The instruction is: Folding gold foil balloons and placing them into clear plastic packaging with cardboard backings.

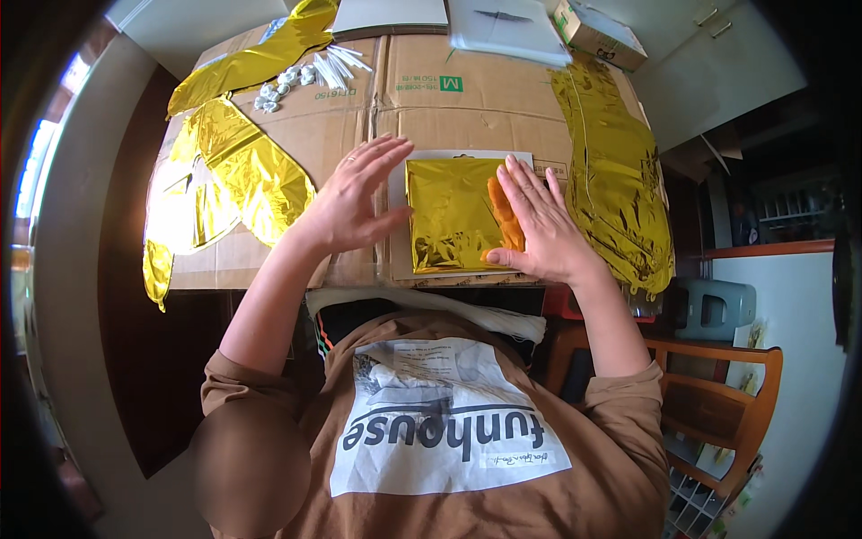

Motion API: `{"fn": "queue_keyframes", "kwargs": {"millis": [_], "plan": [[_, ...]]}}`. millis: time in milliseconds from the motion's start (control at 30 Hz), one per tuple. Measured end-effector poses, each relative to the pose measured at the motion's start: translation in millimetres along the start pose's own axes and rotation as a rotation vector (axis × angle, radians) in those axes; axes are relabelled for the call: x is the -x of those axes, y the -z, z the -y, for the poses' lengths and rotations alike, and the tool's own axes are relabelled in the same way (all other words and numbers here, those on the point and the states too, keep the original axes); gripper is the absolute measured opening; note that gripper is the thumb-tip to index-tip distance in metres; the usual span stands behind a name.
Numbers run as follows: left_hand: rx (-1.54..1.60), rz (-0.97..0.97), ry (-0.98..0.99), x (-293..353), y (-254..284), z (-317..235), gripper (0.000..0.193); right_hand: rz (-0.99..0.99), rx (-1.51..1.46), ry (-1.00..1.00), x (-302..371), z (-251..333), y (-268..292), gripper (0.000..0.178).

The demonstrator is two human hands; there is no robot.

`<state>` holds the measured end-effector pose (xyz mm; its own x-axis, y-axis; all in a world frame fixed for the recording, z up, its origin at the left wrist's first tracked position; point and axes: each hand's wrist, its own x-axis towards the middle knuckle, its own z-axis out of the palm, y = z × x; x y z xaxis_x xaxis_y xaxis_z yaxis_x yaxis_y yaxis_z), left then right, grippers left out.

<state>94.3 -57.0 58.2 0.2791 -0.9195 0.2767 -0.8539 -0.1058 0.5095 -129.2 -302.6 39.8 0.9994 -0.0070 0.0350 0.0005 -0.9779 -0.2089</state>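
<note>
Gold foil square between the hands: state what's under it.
A pale sheet shows past the top and left edges of the gold foil square, over the cardboard. What lies beneath its middle is covered; the right hand blocks part of its right side.

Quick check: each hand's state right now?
Left hand: open, holding nothing, beside the gold foil square.
Right hand: open, at the square's right edge; cannot tell whether it presses.
</note>
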Motion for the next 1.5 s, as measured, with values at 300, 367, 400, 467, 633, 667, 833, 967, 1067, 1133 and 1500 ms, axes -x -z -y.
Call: {"fn": "queue_keyframes", "kwargs": {"millis": [300,367,400,467,633,667,833,967,1067,1133,1500], "plan": [[-0.324,0.149,-0.024,-11,-45,-35,0.127,0.018,0.065,-0.029,-16,0,-18,0.114],[-0.339,0.167,-0.012,-11,-49,-26,0.13,0.01,0.066,-0.026,-16,0,-19,0.113],[-0.344,0.169,-0.012,-10,-50,-22,0.13,0.006,0.077,-0.026,-17,0,-20,0.113],[-0.35,0.172,-0.021,-7,-51,-19,0.13,-0.002,0.104,-0.035,-17,0,-21,0.113],[-0.349,0.149,-0.05,-4,-53,-15,0.133,0.052,0.089,-0.013,-20,-2,-18,0.113],[-0.339,0.175,-0.033,-6,-52,-16,0.133,0.072,0.065,-0.014,-20,-4,-14,0.114],[-0.28,0.145,-0.039,-6,-48,-16,0.135,-0.086,-0.539,-0.197,-66,-47,54,0.084],[-0.051,0.089,-0.004,-10,-40,-11,0.13,-0.463,-0.469,-0.311,-182,-158,68,0.033],[0.2,0.019,0.043,-11,-32,-2,0.12,-0.391,-0.392,-0.607,-260,-223,56,0.047],[0.471,-0.095,0.082,-14,-26,-2,0.098,-0.367,-0.24,-0.715,-288,-248,38,0.047],[0.473,-0.398,0.299,-15,10,24,0.046,-0.483,-0.778,-0.845,-298,-284,22,0.014]]}}
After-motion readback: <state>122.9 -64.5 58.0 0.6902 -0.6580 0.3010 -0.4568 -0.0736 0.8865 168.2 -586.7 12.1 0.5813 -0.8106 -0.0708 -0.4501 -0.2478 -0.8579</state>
